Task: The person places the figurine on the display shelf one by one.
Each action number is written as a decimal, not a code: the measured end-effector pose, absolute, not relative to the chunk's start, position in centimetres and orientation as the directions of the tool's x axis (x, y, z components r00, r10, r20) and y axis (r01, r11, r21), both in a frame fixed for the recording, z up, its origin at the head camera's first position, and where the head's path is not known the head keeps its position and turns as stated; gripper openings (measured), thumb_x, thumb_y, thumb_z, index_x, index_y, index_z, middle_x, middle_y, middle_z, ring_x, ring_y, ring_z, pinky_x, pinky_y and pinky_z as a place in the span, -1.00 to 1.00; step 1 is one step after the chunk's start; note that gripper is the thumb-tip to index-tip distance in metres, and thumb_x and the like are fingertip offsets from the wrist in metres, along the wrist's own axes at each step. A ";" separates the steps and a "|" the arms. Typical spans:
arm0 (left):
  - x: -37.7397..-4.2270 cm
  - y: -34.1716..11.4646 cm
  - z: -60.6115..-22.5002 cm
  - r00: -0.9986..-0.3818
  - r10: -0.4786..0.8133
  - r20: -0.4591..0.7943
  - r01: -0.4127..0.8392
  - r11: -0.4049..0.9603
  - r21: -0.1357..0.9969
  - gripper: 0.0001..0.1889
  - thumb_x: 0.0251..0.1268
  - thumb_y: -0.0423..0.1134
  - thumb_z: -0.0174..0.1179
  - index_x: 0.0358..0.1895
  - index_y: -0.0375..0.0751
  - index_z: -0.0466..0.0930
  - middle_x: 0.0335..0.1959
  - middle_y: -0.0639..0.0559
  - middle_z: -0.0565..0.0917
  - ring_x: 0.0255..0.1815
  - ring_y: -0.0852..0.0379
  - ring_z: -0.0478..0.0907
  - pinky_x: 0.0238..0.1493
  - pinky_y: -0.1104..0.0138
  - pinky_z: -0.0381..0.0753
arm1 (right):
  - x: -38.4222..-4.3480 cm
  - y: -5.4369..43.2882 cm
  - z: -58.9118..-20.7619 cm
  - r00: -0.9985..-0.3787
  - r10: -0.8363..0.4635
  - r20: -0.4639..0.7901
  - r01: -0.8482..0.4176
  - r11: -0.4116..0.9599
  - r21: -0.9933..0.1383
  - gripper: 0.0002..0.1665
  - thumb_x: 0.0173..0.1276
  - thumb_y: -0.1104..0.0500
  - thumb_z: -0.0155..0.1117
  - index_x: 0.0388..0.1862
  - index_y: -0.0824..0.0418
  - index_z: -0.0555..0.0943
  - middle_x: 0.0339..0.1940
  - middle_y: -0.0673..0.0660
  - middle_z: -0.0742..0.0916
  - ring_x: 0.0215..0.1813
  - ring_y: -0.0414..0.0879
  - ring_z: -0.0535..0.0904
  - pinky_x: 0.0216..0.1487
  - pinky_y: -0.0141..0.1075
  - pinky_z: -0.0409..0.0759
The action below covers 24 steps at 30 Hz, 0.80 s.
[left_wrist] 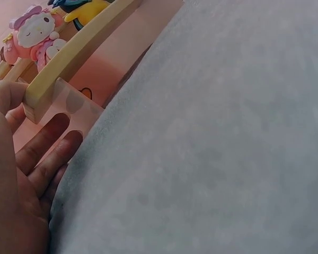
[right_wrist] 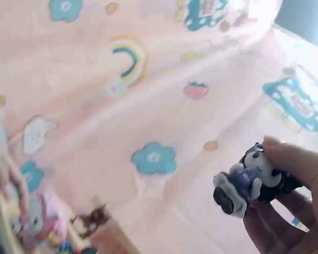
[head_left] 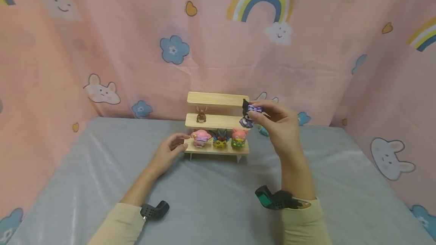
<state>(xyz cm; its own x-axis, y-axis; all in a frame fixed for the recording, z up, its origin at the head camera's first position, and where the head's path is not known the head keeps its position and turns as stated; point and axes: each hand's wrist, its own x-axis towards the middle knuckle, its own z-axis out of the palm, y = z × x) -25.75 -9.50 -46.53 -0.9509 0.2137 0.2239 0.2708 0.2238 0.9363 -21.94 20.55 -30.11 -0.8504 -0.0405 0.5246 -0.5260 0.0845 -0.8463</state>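
A three-tier wooden display shelf (head_left: pixel 218 121) stands on the grey cloth. My left hand (head_left: pixel 170 150) pinches the left end of its lowest board (left_wrist: pixel 53 79), with the other fingers loosely extended below. Raised at the shelf's right side, my right hand (head_left: pixel 281 124) holds a black-hooded figurine (head_left: pixel 246 113) with a purple bow between thumb and fingers. In the right wrist view the figurine (right_wrist: pixel 249 182) lies tilted in the grip. On the lowest board sit a pink figurine (head_left: pixel 201 138), a dark-eared yellow one (head_left: pixel 220 139) and a pink-and-green one (head_left: pixel 239 139).
A small brown figurine (head_left: pixel 201 115) sits toward the left of the middle board. Behind the right hand, a bluish object (head_left: pixel 263 130) is partly hidden on the grey cloth (head_left: pixel 218 196). A pink patterned curtain (head_left: pixel 211 75) hangs behind and along both sides.
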 end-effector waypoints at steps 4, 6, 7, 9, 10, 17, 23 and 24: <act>-25.9 -9.3 -46.5 -0.947 0.226 0.226 0.277 0.226 0.934 -0.67 0.49 -0.20 0.16 0.22 -0.20 0.54 0.17 -0.18 0.66 0.17 -0.05 0.57 0.22 0.09 0.53 | -22.5 19.3 -29.1 -0.833 -0.003 0.553 -0.553 0.030 -0.832 -0.78 0.28 0.44 0.39 -0.14 0.24 0.78 -0.06 0.01 0.79 0.02 -0.10 0.70 -0.06 -0.41 0.70; -25.9 -9.3 -46.6 -0.948 0.224 0.224 0.274 0.224 0.935 -0.67 0.50 -0.20 0.16 0.22 -0.19 0.54 0.17 -0.18 0.66 0.16 -0.04 0.58 0.22 0.10 0.54 | -23.0 18.5 -28.6 -0.810 0.010 0.587 -0.586 0.052 -0.809 -0.80 0.28 0.41 0.41 -0.13 0.26 0.77 -0.09 -0.02 0.79 0.00 -0.11 0.71 -0.07 -0.41 0.70; -25.9 -9.3 -46.5 -0.949 0.221 0.224 0.272 0.217 0.938 -0.67 0.49 -0.21 0.16 0.22 -0.20 0.54 0.16 -0.19 0.66 0.16 -0.05 0.57 0.21 0.10 0.54 | -23.3 18.1 -28.4 -0.792 0.013 0.610 -0.608 0.063 -0.791 -0.80 0.27 0.41 0.41 -0.12 0.30 0.76 -0.09 -0.03 0.79 -0.01 -0.11 0.72 -0.05 -0.40 0.70; -25.8 -9.4 -46.6 -0.952 0.213 0.218 0.263 0.216 0.940 -0.68 0.48 -0.23 0.17 0.21 -0.20 0.55 0.16 -0.19 0.66 0.14 -0.04 0.58 0.18 0.14 0.56 | -23.8 17.3 -28.4 -0.764 0.012 0.646 -0.643 0.084 -0.762 -0.80 0.27 0.41 0.42 -0.11 0.37 0.74 -0.10 -0.08 0.79 0.00 -0.12 0.72 -0.03 -0.39 0.71; -25.8 -9.5 -46.7 -0.954 0.210 0.214 0.259 0.216 0.941 -0.69 0.48 -0.23 0.17 0.21 -0.20 0.55 0.16 -0.19 0.67 0.14 -0.03 0.58 0.17 0.15 0.56 | -24.0 17.0 -28.6 -0.750 0.005 0.662 -0.659 0.083 -0.747 -0.79 0.26 0.44 0.41 -0.11 0.43 0.72 -0.09 -0.09 0.78 0.00 -0.12 0.72 -0.02 -0.38 0.71; -25.8 -9.7 -46.9 -0.956 0.203 0.210 0.255 0.228 0.940 -0.69 0.48 -0.21 0.17 0.19 -0.17 0.56 0.14 -0.16 0.68 0.11 0.01 0.57 0.12 0.25 0.57 | -25.3 15.4 -30.6 -0.704 -0.112 0.702 -0.710 0.063 -0.702 -0.79 0.26 0.52 0.35 -0.11 0.54 0.65 0.02 0.12 0.75 0.11 -0.09 0.69 0.11 -0.27 0.70; -25.8 -9.6 -46.8 -0.951 0.209 0.226 0.271 0.221 0.937 -0.70 0.48 -0.23 0.16 0.19 -0.18 0.56 0.13 -0.17 0.68 0.10 0.01 0.59 0.07 0.32 0.58 | -26.8 15.3 -32.4 -0.791 -0.150 0.593 -0.610 0.131 -0.782 -0.79 0.28 0.44 0.39 -0.10 0.46 0.68 0.10 0.31 0.71 0.14 -0.20 0.67 0.14 -0.32 0.68; -25.8 -9.7 -46.8 -0.952 0.205 0.226 0.270 0.221 0.937 -0.70 0.48 -0.23 0.16 0.19 -0.18 0.56 0.13 -0.18 0.68 0.10 0.01 0.59 0.08 0.32 0.58 | -27.1 15.3 -32.6 -0.804 -0.154 0.574 -0.593 0.140 -0.793 -0.79 0.29 0.43 0.39 -0.10 0.45 0.68 0.10 0.31 0.71 0.14 -0.21 0.67 0.14 -0.32 0.67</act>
<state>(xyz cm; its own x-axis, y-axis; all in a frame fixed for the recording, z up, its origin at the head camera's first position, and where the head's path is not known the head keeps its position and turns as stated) -25.81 -9.68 -46.78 -0.9524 0.2047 0.2259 0.2698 0.2208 0.9373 -27.15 15.25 -32.61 -0.8040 -0.1539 0.5744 -0.5932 0.1397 -0.7928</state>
